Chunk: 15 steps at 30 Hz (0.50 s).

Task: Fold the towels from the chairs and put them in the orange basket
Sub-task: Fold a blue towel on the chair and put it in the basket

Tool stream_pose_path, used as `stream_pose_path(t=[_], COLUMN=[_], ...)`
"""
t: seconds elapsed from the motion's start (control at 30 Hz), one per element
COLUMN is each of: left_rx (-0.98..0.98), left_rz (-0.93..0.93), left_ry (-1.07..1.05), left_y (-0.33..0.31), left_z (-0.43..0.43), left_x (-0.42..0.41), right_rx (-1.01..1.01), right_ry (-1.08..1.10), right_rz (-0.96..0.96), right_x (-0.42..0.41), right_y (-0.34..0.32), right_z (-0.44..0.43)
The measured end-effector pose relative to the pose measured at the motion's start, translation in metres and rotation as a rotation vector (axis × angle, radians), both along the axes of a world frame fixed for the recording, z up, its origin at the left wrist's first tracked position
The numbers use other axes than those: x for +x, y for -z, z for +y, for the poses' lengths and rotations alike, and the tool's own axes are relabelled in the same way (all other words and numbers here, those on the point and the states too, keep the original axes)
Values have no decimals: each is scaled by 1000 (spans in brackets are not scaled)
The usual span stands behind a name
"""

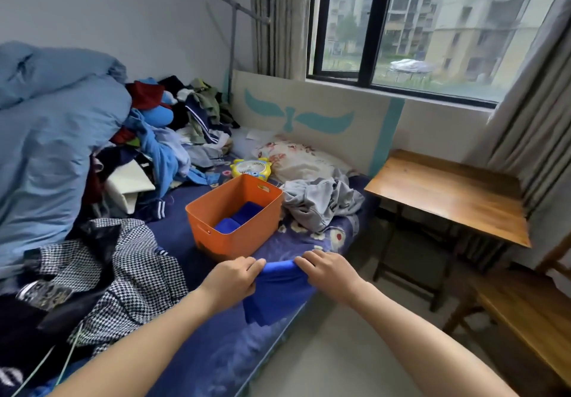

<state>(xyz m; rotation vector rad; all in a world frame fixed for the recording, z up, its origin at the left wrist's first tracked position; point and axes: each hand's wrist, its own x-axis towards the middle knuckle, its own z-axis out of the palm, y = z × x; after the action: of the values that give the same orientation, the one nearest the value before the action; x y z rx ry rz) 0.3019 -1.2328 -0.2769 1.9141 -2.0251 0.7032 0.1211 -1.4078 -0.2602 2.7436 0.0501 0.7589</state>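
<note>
Nearest, two bare forearms reach in from the bottom edge toward the near side of the bed. The left hand (234,279) and the right hand (327,270) both have their fingers curled over the top edge of a blue towel (278,294), gripping it at its two upper corners with a short span of cloth stretched between them. The towel hangs down from that edge and lies against the near side of the bed (182,236), which has a dark blue flowered sheet. To the left of the hands, a black-and-white checked garment (136,276) lies crumpled on the sheet. On the near right stands a wooden chair (525,313), its seat bare. Just beyond the hands sits the orange basket (244,240), upright on the sheet, with folded blue towels (238,219) lying side by side on its bottom. Right of the basket and touching it lies a rumpled grey garment (321,201). Further right, beside the bed, is a wooden table (448,195). Behind the basket sits a small yellow fan (251,169), and next to it a flowered pillow (296,158). On the far left, a light blue quilt (46,124) is heaped high, with a pile of mixed clothes (185,121) beside it. At the far end stands a pale headboard (309,112) with a teal motif, and above it a window (432,25) with curtains on both sides.
</note>
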Motion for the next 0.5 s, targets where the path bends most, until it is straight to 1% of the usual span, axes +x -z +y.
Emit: stream_pose_path(t=[0.2,0.4,0.5], left_rx=[70,87,101], left_rz=[168,326,355], left_ry=[1,-57,-78], left_y=[10,16,18], left_z=[-61,-123,-154], left_x=[82,137,153], right_rx=[24,30,32], right_ry=[19,28,10], right_rz=[162,200,215], right_x=[80,142,164], right_y=[10,13,18], right_z=[-71,-140,-174])
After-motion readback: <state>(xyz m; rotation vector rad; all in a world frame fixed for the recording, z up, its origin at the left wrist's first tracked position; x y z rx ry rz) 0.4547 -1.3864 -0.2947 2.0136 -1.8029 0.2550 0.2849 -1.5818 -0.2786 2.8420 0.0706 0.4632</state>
